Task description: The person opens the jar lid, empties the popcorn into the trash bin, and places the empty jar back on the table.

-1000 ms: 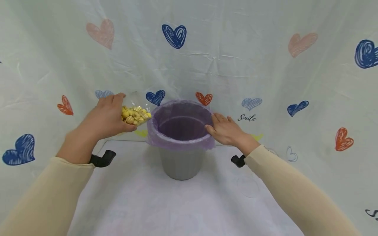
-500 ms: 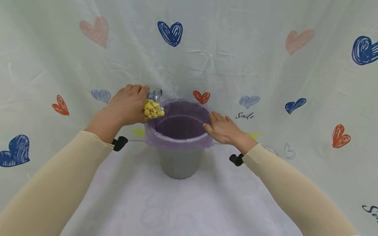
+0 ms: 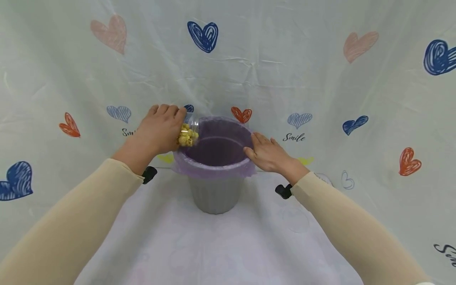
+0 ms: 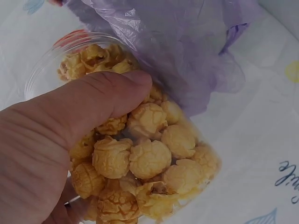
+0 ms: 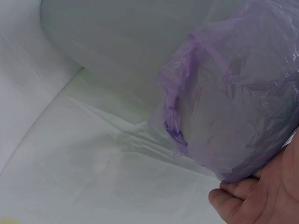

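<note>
Above the bin (image 3: 215,194), at left edge, tipped jar (image 3: 188,135) is gripped by left hand (image 3: 160,128); right edge is touched by right hand (image 3: 268,153), fingers extended; room between. Jar has been brought rightward.

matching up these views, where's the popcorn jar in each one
Head: the popcorn jar is left of centre, in the left hand, at the left of the grey bin's mouth.
Left wrist: large, left of and below centre, partly covered by that hand.
Right wrist: not in it.
Shared landmark: the purple liner, visible in all three.
</note>
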A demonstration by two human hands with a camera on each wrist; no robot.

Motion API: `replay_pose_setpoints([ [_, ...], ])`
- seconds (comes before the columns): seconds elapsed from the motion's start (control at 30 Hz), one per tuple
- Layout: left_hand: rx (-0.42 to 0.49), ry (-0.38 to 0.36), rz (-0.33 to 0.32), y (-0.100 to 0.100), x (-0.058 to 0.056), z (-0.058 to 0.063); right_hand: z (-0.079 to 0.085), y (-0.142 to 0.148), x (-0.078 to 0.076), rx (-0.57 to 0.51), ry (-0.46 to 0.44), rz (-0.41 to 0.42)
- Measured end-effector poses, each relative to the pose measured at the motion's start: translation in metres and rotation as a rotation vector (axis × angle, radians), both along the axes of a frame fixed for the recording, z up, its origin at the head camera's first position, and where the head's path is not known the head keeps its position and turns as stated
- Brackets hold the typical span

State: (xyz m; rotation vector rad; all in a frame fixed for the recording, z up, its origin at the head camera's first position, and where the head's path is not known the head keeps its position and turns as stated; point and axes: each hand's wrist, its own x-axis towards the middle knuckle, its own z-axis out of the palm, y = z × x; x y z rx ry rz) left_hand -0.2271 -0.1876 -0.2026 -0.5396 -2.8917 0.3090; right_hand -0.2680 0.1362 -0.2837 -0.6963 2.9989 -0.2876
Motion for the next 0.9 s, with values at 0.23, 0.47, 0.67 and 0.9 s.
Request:
replay_pose_setpoints([
  [0.23,-0.028,-0.008,0.001,0.0021,0.0001,0.0001,0.0007,-0.0004,0.0005,0.004,-0.001,-0.003],
  [0.47,-0.054,-0.011,-0.009,0.0039,0.0004,0.0001,0.0012,-0.0003,-0.0002,-0.002,-0.003,0.0],
  [0.67,-0.077,-0.003,-0.024,0.0035,0.0017,-0.0011,0.0013,-0.0005,-0.0001,0.0,-0.002,0.001],
  [0.9,-0.127,0.017,-0.044,0.0037,0.0032,-0.0022,0.0012,-0.0013,-0.0001,-0.001,-0.003,-0.001],
])
